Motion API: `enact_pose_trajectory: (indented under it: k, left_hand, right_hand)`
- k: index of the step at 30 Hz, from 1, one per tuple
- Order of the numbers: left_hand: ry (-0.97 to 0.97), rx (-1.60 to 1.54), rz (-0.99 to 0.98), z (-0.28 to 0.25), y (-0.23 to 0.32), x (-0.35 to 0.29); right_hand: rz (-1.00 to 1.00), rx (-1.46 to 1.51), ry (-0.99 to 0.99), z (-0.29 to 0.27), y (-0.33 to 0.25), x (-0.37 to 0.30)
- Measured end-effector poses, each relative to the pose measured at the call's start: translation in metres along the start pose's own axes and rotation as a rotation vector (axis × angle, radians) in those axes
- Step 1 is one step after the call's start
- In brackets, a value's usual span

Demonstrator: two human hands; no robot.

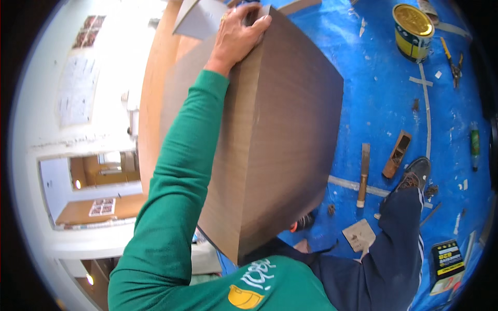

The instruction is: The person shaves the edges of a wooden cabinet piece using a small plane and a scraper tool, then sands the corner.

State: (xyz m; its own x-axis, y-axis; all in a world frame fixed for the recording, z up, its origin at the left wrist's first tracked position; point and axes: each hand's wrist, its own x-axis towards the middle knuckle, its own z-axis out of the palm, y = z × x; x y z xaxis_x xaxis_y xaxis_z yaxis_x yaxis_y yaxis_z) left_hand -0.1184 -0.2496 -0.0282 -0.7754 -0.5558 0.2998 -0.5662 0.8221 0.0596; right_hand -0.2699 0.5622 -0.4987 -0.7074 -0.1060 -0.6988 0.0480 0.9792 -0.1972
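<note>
A large brown wood-grain box or cabinet piece (290, 114) fills the middle, with one long edge running toward me. Out along its far end, my left hand (238, 36) is closed, its thumb and fingers pinched together at the top of that edge. Something dark shows between thumb and fingers, too small and hidden to make out. The green-sleeved left forearm reaches across the brown surface. A pale grey-white panel piece (199, 18) stands just beyond the hand. My right hand is out of view.
Blue sheeting (363, 103) covers the floor. At right lie a wooden hand plane (397, 154), a chisel (363, 176), pliers (454, 62), a green bottle (474, 147) and a black-yellow adhesive pack (447, 259). A gold-lidded tin (413, 31) stands far right. My shoe (415, 176) rests beside the plane.
</note>
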Motion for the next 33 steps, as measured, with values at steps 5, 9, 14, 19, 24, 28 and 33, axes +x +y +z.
enact_pose_trajectory:
  k: [5, 9, 14, 19, 24, 28, 33]
  left_hand:
    - [0.142, -0.176, 0.013, -0.013, 0.049, -0.044]
    - [0.174, 0.109, 0.07, -0.031, 0.038, -0.113]
    - [-0.009, -0.189, -0.03, -0.075, 0.113, -0.204]
    - [-0.058, -0.297, -0.123, -0.115, 0.144, -0.271]
    - [-0.048, -0.35, 0.004, -0.116, 0.165, -0.305]
    - [-0.037, -0.381, 0.041, -0.128, 0.156, -0.326]
    - [-0.043, -0.354, 0.141, -0.123, 0.162, -0.328]
  right_hand:
    - [-0.046, -0.044, 0.028, -0.021, -0.003, -0.007]
    - [-0.157, -0.087, 0.046, -0.042, -0.018, -0.01]
    - [-0.213, -0.073, 0.195, -0.092, -0.051, 0.009]
    - [-0.221, -0.08, 0.218, -0.096, -0.099, -0.007]
    - [-0.184, -0.076, 0.258, -0.109, -0.096, -0.044]
    - [-0.288, -0.03, 0.346, -0.125, -0.13, -0.048]
    - [-0.674, -0.05, 0.59, -0.265, -0.189, -0.024]
